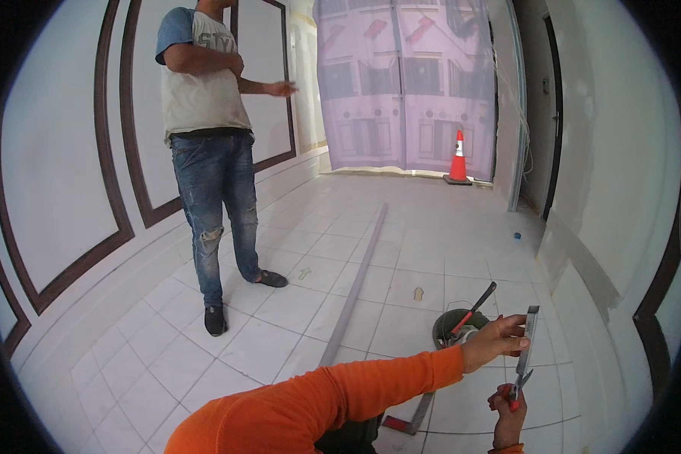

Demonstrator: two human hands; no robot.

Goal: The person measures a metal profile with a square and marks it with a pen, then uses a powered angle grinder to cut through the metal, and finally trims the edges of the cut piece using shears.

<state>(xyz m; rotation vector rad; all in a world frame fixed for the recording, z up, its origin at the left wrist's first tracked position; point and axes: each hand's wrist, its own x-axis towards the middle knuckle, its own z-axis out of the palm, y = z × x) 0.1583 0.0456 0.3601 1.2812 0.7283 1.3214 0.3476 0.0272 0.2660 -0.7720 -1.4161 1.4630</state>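
Observation:
My left hand [498, 343], its orange-sleeved arm stretched across to the right, pinches a short grey metal strip [530, 333] that stands roughly upright. Below it, my right hand [507, 415] grips red-handled snips [517, 392]. The snips' jaws are at the strip's lower end; whether they bite into it is too small to tell. Just left of my hands is a dark bucket [440, 328] on the floor, with a red-and-black-handled tool [473, 310] leaning out of it. A metal square with a red end [399, 424] lies on the tiles beside my knee.
A long grey metal profile [359, 280] runs along the white tiled floor. At left stands a person [208, 98] in jeans, one arm held out. An orange cone [458, 160] stands before a pinkish curtain [401, 91] at the far end. A small blue object [517, 236] lies near the right wall.

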